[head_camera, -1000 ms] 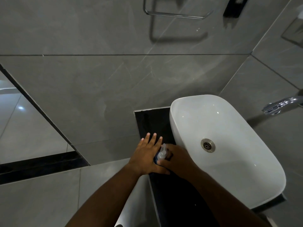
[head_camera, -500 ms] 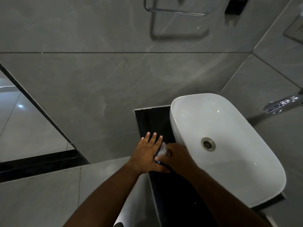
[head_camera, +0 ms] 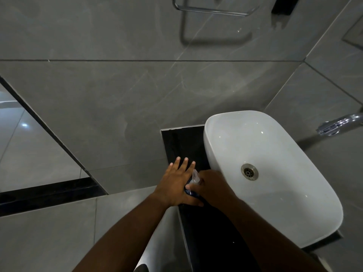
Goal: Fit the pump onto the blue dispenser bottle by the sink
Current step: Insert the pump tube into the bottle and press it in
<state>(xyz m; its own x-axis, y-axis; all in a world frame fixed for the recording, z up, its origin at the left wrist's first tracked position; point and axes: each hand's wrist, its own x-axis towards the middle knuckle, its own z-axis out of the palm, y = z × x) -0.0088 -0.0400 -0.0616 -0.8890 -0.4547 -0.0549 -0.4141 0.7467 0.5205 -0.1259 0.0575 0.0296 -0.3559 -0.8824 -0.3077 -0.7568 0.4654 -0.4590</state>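
We have both hands on the blue dispenser bottle [head_camera: 189, 191], which stands on the black counter [head_camera: 208, 228] just beside the left rim of the white basin [head_camera: 306, 222]. Only a sliver of its blue body shows between our hands. The clear pump [head_camera: 195, 176] sits on top of it, nozzle pointing away from us.

Our left hand [head_camera: 174, 185] braces the bottle's side with its thumb wrapped across the near face and the fingers [head_camera: 183, 165] stretched out flat rather than curled, so it steadies more than it clamps. Our right hand [head_camera: 213, 188] is closed around the pump's collar; we cannot tell how tight it is, since the fingertips are hidden.

We judge the bottle to be light plastic, fairly stiff but able to give if squeezed hard, and probably slick near a sink. The pump head looks thin and brittle, so the collar below it is the place to turn, not the nozzle. Holding the body low, against the counter, should stop it spinning or tipping toward the counter's open left edge.
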